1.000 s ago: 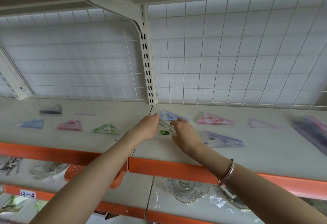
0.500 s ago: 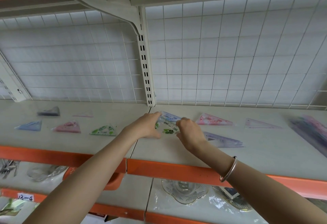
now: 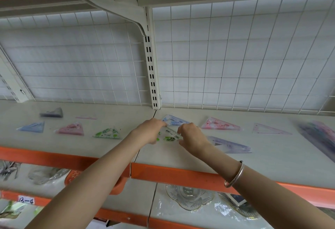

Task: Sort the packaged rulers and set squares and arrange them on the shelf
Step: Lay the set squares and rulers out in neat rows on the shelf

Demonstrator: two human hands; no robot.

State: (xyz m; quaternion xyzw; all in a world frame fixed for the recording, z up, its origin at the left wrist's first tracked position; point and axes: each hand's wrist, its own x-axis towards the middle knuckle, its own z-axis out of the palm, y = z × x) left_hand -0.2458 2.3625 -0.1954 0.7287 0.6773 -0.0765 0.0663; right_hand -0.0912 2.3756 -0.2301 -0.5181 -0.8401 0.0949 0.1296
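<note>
Both hands meet over a clear packaged set square with green print lying on the cream shelf near its middle seam. My left hand grips its left end, and my right hand pinches its right end. A blue set square pack lies just behind them. Further right lie a pink one, a purple one and a pale clear one. On the left section lie green, pink, blue and dark packs.
A blurred stack of long ruler packs lies at the far right. A wire grid back panel and a slotted upright close the shelf behind. The orange front rail runs below my arms; glass dishes sit on the lower shelf.
My hands have stayed on the green-printed set square and shifted it slightly; the right hand's fingers have closed more tightly on its right end. Other packs are unmoved.
</note>
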